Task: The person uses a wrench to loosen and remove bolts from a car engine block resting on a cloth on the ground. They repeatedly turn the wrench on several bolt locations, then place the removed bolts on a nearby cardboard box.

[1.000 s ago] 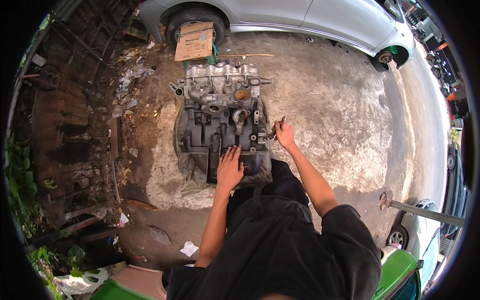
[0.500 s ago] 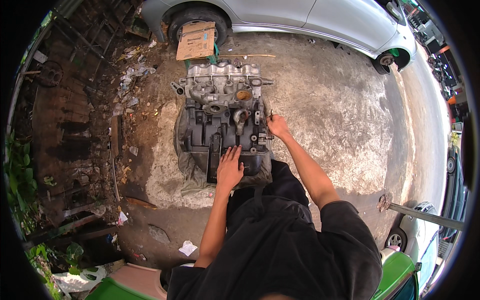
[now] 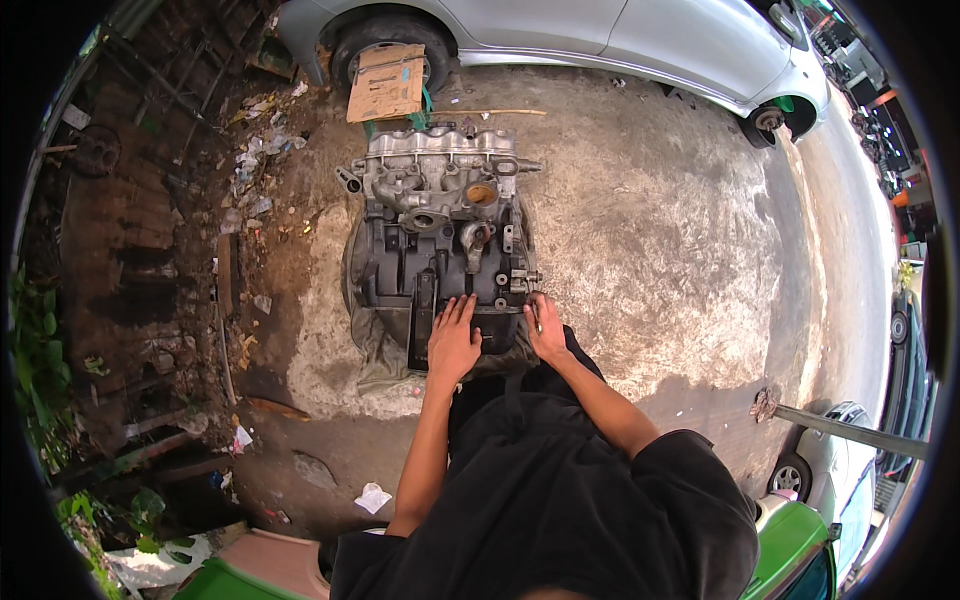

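Note:
A car engine rests upright on a dark cloth, its silver head on the far side and its black block nearest me. My left hand lies on the near face of the block, fingers stretched out, beside an upright black bracket. At the block's near right corner is my right hand, fingers bent and touching the engine's edge. A slim metal tool shows partly between those fingers; its exact kind is too small to tell. Small metal fittings stick out just beyond this hand.
Beyond the engine, a flat cardboard piece covers a green stand by the wheel of a silver car. A thin stick lies there. Litter and scrap wood line the left. Crumpled paper is on the floor.
My right hand has moved from the engine's right side down toward me, to the near right corner. My left hand stays on the block. The whole view has shifted slightly.

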### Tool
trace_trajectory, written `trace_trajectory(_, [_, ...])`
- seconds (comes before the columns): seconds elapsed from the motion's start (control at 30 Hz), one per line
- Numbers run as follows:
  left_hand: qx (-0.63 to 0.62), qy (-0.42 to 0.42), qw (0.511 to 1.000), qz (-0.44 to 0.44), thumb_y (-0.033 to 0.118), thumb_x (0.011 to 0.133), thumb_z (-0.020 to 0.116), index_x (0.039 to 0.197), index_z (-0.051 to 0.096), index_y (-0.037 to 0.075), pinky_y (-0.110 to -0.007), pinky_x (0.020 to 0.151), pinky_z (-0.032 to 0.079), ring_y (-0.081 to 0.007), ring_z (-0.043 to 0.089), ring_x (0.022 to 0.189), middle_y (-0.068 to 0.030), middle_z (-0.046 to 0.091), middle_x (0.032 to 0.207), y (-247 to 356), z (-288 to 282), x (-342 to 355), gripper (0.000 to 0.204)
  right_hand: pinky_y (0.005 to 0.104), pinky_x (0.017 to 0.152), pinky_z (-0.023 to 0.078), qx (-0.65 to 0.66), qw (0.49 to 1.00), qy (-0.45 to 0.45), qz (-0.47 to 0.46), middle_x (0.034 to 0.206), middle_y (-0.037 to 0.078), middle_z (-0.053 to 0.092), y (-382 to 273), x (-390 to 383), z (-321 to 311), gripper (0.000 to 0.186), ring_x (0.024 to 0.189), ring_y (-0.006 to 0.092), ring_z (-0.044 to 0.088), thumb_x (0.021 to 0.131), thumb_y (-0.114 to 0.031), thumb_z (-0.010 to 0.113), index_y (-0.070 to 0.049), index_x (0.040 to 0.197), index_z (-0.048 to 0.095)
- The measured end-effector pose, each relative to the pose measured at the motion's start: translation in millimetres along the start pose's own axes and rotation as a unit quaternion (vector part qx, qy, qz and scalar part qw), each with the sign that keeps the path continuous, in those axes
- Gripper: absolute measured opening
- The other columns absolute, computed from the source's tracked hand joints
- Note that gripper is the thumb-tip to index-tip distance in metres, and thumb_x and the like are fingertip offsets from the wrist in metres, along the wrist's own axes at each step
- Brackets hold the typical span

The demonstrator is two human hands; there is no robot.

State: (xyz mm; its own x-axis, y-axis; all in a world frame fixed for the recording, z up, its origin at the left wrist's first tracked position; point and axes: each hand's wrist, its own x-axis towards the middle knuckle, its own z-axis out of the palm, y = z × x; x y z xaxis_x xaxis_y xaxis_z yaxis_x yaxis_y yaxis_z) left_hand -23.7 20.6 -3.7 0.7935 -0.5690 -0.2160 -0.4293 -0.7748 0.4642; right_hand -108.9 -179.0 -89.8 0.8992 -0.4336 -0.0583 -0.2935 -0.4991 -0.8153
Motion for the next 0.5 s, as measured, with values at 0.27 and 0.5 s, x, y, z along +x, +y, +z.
trace_trajectory(0.27, [-0.004, -0.004, 1.0, -0.005, 0.018, 0.096, 0.059, 0.158, 0.039, 0.012, -0.044, 0.124, 0.03, -0.0299, 0.036, 0.151, -0.012, 0.044, 0.16, -3.4, -0.1, 0.0, 0.066, 0.0507, 0.096, 0.047, 0.045, 0.993, 0.092, 0.062, 0.114, 0.027, 0.062, 30.1, 18.6, -18.3, 0.026, 0.111, 0.0459, 0.059, 0.105, -0.02, 0.054, -0.001, 0.122, 0.054])
trace_trajectory(0.5, [-0.006, 0.008, 1.0, 0.005, 0.017, 0.094, 0.06, 0.156, 0.042, 0.01, -0.045, 0.123, 0.031, -0.0304, 0.038, 0.151, -0.0127, 0.046, 0.159, -3.4, 2.0, 0.5, 0.065, 0.0457, 0.087, 0.054, 0.087, 0.984, 0.136, 0.078, 0.106, 0.024, 0.071, 19.7, 36.7, -31.7, 0.022, 0.101, 0.0404, 0.07, 0.105, -0.018, 0.057, 0.001, 0.114, 0.059])
